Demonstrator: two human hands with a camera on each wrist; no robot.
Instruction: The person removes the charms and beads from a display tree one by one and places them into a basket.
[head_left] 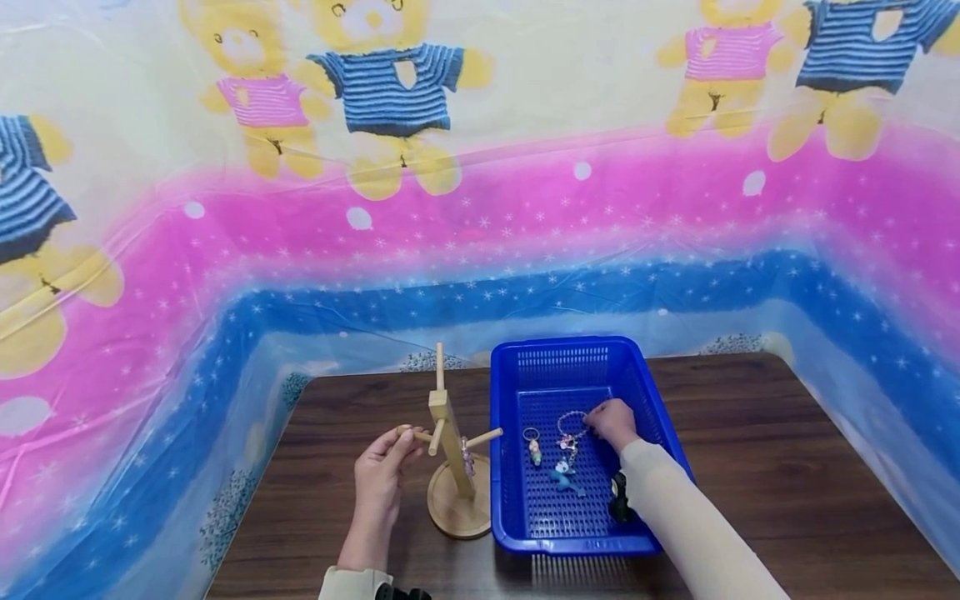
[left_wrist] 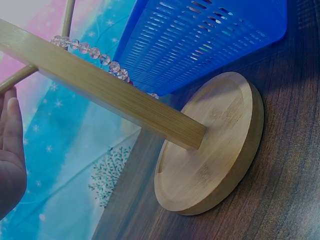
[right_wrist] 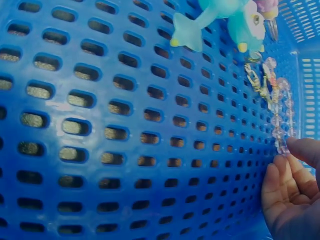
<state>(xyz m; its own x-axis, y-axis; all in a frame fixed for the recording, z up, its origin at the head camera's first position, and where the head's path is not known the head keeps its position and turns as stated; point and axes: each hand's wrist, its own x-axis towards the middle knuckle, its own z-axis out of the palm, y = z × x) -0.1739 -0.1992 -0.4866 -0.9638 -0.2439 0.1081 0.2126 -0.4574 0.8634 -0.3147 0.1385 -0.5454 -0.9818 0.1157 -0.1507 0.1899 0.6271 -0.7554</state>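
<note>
Head view: bright, diffuse light fills the scene; pale glare streaks mark creases in the glossy, pastel-printed cloth backdrop, and wide-angle stretching shows towards the corners. Left wrist view: dimmer; shadow darkens the dark-brown wood-grain table beside the rectangular blue plastic basket. Right wrist view: whitish glare spots the basket's perforated floor; the clear-beaded bracelet appears soft, its beads merging.
</note>
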